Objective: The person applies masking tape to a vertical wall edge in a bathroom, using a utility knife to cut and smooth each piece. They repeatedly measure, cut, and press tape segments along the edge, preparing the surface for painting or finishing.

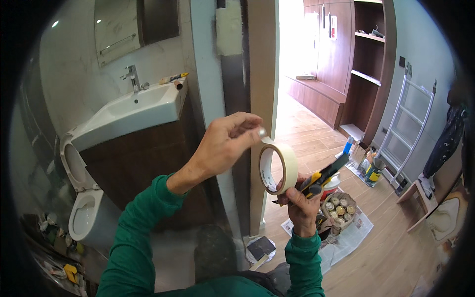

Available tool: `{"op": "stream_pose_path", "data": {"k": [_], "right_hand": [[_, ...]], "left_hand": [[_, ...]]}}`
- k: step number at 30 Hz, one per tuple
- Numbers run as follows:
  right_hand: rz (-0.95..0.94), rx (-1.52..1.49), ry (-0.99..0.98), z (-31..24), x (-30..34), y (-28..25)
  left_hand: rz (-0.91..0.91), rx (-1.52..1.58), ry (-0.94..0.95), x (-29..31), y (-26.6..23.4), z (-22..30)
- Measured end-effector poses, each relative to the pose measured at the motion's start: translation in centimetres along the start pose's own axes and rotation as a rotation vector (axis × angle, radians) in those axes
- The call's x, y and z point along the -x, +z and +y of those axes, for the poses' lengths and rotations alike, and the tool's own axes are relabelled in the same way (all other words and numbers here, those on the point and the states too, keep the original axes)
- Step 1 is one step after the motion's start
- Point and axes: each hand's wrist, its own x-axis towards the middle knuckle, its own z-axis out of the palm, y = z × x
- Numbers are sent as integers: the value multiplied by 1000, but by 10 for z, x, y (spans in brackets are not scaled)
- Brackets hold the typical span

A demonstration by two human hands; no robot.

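A roll of cream masking tape (290, 168) hangs in front of the door frame (262, 94). My left hand (222, 146) pinches the loose end at the top of the roll between thumb and fingers. Below the roll, my right hand (303, 210) is closed round a yellow and black utility knife (324, 175) and also steadies the roll's lower edge. The knife slants up to the right. Some fingers of that hand are hidden behind the tape and the knife.
To the left are a white washbasin (143, 104) and a toilet (84, 215). Several cans (339, 208) stand on spread newspaper (356, 237) at lower right. An aluminium ladder (408, 114) leans on the right wall, with another person's paint-spotted trouser leg (448, 138) beside it, above a small wooden stool (420, 195).
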Motion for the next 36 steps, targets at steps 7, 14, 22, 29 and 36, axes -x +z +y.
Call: {"op": "stream_pose_path", "data": {"k": [7,14,22,29,36], "right_hand": [[-43,23,48,9,1,-5],[-90,185,94,16,-1,-6],[45,374,235,-1,-44,42],[36,363,48,-42,-124,90],[-19,307,-5,-54,-153,108]], "left_hand": [[-91,387,-464,4,-5,-20],[21,364,-266,-6,-7,-28],[306,-204,78,-49,-42,9],[558,-626,509,-119,-83,51],[655,-745,611,-145,-93,53]]}}
